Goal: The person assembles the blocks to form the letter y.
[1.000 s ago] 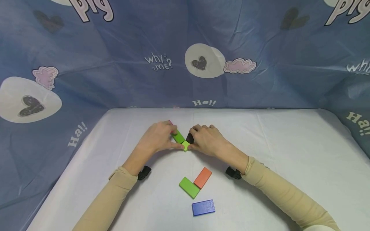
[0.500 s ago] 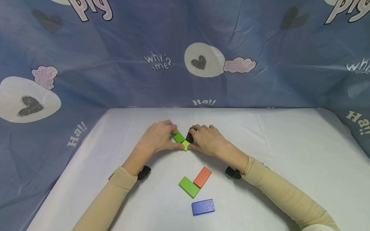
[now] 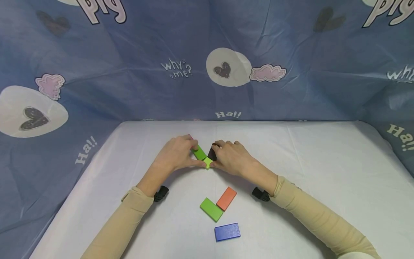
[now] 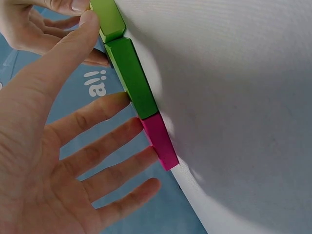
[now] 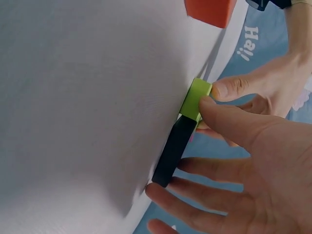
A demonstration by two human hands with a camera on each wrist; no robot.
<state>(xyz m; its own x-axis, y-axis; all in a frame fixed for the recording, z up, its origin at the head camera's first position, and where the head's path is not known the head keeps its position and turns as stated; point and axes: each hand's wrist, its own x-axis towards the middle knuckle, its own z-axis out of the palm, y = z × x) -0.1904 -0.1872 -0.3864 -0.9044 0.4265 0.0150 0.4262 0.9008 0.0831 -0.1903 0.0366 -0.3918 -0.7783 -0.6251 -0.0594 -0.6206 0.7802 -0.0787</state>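
Both hands meet at a V of blocks standing on the white cloth. At its point is a lime block (image 3: 207, 163), touched by both thumbs from either side. My left hand (image 3: 174, 154) has its fingers extended, the index tip against a dark green block (image 4: 132, 78). Its middle and ring fingertips rest at a pink block (image 4: 161, 141) at that arm's end. My right hand (image 3: 234, 157) has its fingers stretched along a black block (image 5: 174, 150), which forms the other arm. In the head view the right hand hides part of the black block.
Nearer the person, a green block (image 3: 211, 209) lies flat with its corner at an orange block (image 3: 226, 198). A blue block (image 3: 227, 232) lies closer still. Behind the white table (image 3: 323, 162) hangs a blue printed curtain (image 3: 155, 97).
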